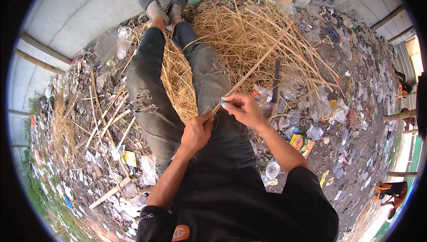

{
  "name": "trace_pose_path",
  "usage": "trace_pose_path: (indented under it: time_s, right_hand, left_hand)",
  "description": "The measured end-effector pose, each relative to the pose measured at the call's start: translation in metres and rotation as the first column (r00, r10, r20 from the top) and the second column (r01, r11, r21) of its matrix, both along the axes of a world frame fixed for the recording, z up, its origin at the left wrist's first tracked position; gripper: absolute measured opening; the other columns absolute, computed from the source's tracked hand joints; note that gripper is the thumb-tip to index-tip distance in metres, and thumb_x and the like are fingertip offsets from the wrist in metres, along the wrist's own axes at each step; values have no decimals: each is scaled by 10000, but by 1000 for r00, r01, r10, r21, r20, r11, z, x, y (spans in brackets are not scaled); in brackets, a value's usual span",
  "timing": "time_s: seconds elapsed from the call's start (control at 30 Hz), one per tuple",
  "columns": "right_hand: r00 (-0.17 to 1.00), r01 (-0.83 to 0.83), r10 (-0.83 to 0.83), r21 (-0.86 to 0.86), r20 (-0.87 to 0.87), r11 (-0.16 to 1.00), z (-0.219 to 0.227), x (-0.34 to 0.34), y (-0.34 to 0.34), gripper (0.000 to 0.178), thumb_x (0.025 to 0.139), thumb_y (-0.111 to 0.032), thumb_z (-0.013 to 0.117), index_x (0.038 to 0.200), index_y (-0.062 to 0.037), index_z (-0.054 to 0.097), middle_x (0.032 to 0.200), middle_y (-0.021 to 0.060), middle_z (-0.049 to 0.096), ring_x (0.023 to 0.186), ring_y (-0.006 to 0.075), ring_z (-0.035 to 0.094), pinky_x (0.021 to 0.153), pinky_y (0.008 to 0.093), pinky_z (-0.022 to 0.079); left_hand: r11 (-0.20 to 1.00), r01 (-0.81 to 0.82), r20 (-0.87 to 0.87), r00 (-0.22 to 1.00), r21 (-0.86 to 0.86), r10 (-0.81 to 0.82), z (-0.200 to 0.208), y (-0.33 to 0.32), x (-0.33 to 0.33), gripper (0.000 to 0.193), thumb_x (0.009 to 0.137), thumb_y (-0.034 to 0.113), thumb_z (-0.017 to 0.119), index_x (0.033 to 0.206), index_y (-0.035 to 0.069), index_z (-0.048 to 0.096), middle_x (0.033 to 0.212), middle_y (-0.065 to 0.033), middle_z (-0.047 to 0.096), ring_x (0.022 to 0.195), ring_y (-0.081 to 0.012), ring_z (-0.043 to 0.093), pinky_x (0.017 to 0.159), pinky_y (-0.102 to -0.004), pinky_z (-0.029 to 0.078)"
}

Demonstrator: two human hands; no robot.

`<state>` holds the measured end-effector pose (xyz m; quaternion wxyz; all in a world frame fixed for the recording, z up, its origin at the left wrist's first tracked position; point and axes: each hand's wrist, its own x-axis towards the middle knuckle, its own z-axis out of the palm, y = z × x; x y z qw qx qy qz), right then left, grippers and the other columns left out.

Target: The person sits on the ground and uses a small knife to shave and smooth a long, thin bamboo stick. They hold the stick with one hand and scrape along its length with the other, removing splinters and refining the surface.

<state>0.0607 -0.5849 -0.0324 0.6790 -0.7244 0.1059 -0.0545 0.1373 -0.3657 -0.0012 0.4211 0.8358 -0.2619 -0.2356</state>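
A long, thin bamboo strip (255, 67) slants from my lap up to the right, over the straw-coloured pile. My left hand (197, 134) is closed on its near end, thumb and fingers pinched together above my thigh. Just beyond, my right hand (244, 110) is closed on the same strip with its fingertips. A small blue piece (225, 102) shows at the right thumb and fingertips; whether it is a finger wrap or something held, I cannot tell. Below my hands, a fine loose fibre seems to curl against the torn dark trousers (209, 70).
A heap of thin shavings (242, 33) lies beyond and between my outstretched legs. A dark flat bar (276, 79) rests at its right. Plastic litter (338, 108) and loose sticks (106, 122) cover the ground. A pale wall (98, 6) stands past my feet; a person (393, 195) is far right.
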Motion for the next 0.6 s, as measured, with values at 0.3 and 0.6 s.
trace_pose_path:
  time_s: [0.3, 0.6]
  right_hand:
    - [844, 461, -499, 210, 196, 862, 91, 20, -11, 275, 968, -164, 782, 1173, 7, 713, 811, -19, 630, 619, 11, 493, 549, 196, 377]
    - [825, 298, -302, 86, 478, 951, 164, 62, -1, 341, 923, -192, 837, 1165, 22, 725, 820, -25, 670, 716, 22, 547, 639, 203, 418]
  left_hand:
    - [853, -122, -239, 971, -507, -3, 56, -11, 23, 267, 1095, 188, 611, 1259, -15, 668, 793, 10, 628, 647, -51, 511, 603, -230, 424]
    - [602, -171, -394, 882, -780, -259, 76, -24, 16, 272, 1134, 255, 521, 1219, 18, 623, 644, 59, 402, 481, -39, 328, 446, -230, 253]
